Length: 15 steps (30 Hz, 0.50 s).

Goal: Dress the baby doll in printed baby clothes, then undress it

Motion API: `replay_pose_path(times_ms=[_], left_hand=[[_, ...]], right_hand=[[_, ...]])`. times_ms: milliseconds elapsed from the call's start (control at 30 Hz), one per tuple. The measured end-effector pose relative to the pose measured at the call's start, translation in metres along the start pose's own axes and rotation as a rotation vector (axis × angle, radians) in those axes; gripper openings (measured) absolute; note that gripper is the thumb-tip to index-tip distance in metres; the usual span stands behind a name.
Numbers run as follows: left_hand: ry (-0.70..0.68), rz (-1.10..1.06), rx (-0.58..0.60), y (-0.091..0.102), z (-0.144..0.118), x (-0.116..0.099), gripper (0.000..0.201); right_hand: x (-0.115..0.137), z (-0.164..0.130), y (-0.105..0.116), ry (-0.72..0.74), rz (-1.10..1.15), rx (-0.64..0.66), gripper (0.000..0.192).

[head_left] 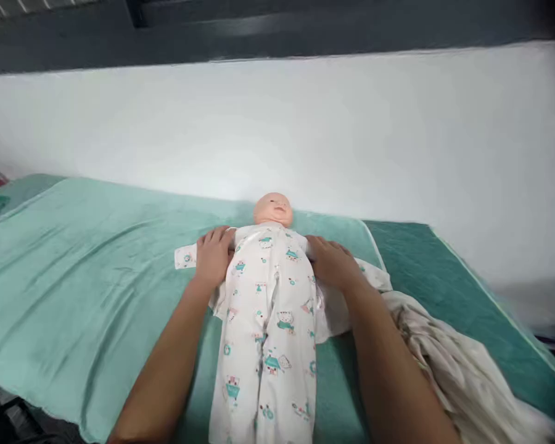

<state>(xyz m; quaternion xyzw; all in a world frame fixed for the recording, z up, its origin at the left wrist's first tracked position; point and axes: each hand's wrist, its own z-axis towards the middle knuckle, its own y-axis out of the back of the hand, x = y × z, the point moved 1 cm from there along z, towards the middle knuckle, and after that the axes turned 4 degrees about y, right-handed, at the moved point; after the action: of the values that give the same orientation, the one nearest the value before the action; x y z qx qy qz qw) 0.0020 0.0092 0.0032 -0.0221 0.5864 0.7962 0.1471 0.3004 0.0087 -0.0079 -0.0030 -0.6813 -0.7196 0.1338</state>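
Note:
A baby doll lies on its back with its head toward the wall. Over its body spreads a white printed baby romper, its long legs reaching down toward me. At the doll's shoulder on the left, my left hand has its fingers curled round the romper's edge, beside a sleeve that sticks out sideways. My right hand does the same at the opposite shoulder, thumb side tucked against the cloth. White fabric also shows beneath the right forearm. The fingertips are partly hidden by the garment.
A light green blanket covers the surface, with a darker green cover on the right. Crumpled beige cloth lies near my right forearm. Behind stands a white wall below a dark beam.

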Motion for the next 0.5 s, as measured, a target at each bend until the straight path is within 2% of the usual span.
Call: replay_pose_path(times_ms=[67,133,233,300,367,433,500], left_hand=[[0.051,0.010,-0.014,0.004,-0.006,0.001,0.054],[0.085,0.001,-0.022,0.007,-0.009,0.003,0.052],[0.106,-0.052,-0.013,0.008,-0.011,0.005,0.050],[0.112,-0.089,-0.016,0.009,-0.010,0.007,0.049],[0.117,-0.119,-0.021,0.009,-0.009,0.009,0.046],[0.117,-0.148,-0.028,0.009,-0.009,0.011,0.042],[0.126,-0.169,-0.031,0.010,-0.008,0.013,0.040]], right_hand=[[-0.016,0.000,-0.001,0.006,0.048,0.019,0.055],[-0.024,-0.002,-0.001,0.018,0.108,-0.015,0.057],[-0.011,-0.013,0.006,0.032,0.217,-0.177,0.053],[0.019,-0.019,0.016,0.083,0.320,-0.301,0.045],[0.063,-0.019,0.028,0.151,0.384,-0.385,0.040],[0.111,-0.010,0.038,0.254,0.358,-0.333,0.038],[0.153,0.009,0.045,0.339,0.215,-0.198,0.037]])
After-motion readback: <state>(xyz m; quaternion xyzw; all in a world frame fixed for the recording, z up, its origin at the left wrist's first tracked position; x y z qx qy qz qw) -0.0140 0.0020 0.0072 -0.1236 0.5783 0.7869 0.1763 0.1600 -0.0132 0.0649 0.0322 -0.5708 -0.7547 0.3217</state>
